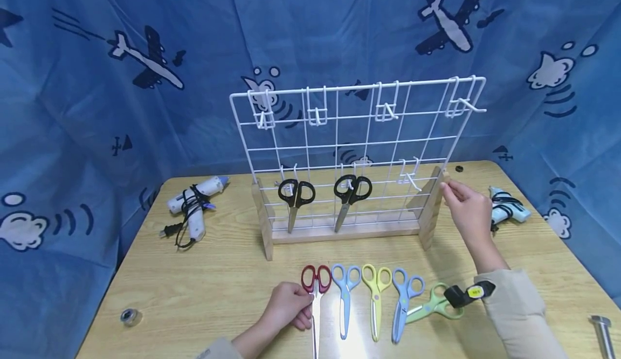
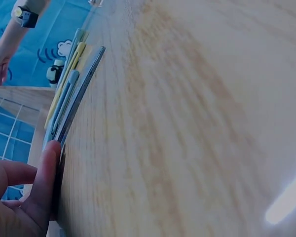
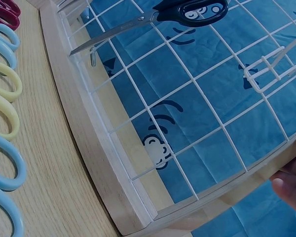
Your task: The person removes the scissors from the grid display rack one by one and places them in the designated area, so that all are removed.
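Observation:
My left hand (image 1: 289, 305) pinches the red-handled scissors (image 1: 309, 280) near their pivot, the blades lying along the table toward me. The left wrist view shows a fingertip (image 2: 52, 147) right at their edge. My right hand (image 1: 467, 206) grips the top of the right wooden upright (image 1: 429, 208) of a white wire grid rack (image 1: 339, 146). In the right wrist view, its fingers (image 3: 292, 190) bend around that wood. Two black-handled scissors (image 1: 297, 193) (image 1: 352, 189) hang by their handles from lower hooks on the rack.
Right of the red pair lie light blue scissors (image 1: 345, 289), yellow scissors (image 1: 376, 289), another blue pair (image 1: 404, 299) and green scissors (image 1: 436, 304). Glue guns (image 1: 196, 200) stand at back left, a teal tool (image 1: 509, 208) at right. A bolt (image 1: 603, 332) and small cylinder (image 1: 130, 317) lie near the edges.

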`<state>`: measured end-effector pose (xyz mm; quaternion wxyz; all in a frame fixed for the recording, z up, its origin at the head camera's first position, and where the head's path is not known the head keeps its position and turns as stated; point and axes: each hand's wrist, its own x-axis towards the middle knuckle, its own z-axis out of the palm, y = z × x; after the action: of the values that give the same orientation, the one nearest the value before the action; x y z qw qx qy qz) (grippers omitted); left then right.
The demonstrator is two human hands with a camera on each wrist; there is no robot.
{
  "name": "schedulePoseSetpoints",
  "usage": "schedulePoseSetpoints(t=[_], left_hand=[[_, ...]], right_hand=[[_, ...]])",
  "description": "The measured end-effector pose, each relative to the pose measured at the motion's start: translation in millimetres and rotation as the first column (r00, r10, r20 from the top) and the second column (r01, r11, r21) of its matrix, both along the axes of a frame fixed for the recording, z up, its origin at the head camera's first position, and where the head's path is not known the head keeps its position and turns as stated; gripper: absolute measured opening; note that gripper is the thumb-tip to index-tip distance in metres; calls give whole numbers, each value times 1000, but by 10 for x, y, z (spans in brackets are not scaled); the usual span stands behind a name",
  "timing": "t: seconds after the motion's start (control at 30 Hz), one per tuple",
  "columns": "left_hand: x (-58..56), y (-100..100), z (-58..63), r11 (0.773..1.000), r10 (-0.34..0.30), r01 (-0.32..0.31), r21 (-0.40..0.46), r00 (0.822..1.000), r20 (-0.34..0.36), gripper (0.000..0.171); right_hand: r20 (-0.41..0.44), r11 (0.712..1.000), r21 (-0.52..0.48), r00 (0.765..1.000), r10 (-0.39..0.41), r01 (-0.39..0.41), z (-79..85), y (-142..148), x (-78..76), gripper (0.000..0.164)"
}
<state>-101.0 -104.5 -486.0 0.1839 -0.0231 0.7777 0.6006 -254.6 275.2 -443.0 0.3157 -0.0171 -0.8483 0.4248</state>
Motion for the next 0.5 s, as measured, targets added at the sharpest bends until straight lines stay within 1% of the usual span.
schedulePoseSetpoints(t=[0.03, 0.1, 0.13, 0.2, 0.27, 0.33, 0.4, 0.5], left_hand=[[1, -3, 6, 1000, -4, 4, -2, 1000, 1, 16], [6, -6, 29, 1000, -20, 20, -13, 1000, 4, 17], [7, -7, 44, 999, -35, 35, -24, 999, 3, 18], [9, -6, 88, 996, -68, 68, -56, 998, -12, 20], [4, 1, 145, 991, -100, 97, -92, 994, -35, 21], [-14, 7, 209, 985, -128, 118, -128, 989, -75, 22], [-42, 17, 286, 980, -143, 123, -158, 982, -125, 20], [-108, 34, 402, 978, -168, 137, -157, 965, -203, 16]], right_hand=[[-13, 1000, -8, 1000, 7, -7, -50, 34, -39, 33], [-51, 999, 30, 999, -14, 15, -338, 209, -242, 32], [-49, 995, 79, 997, -52, 55, -421, 258, -300, 33], [-57, 983, 133, 991, -121, 128, -650, 382, -458, 31], [-58, 975, 157, 987, -150, 158, -781, 457, -538, 30], [-55, 973, 155, 984, -167, 173, -854, 494, -579, 30], [-51, 972, 150, 984, -173, 178, -879, 504, -594, 30], [-42, 973, 146, 984, -173, 177, -883, 498, -599, 29]])
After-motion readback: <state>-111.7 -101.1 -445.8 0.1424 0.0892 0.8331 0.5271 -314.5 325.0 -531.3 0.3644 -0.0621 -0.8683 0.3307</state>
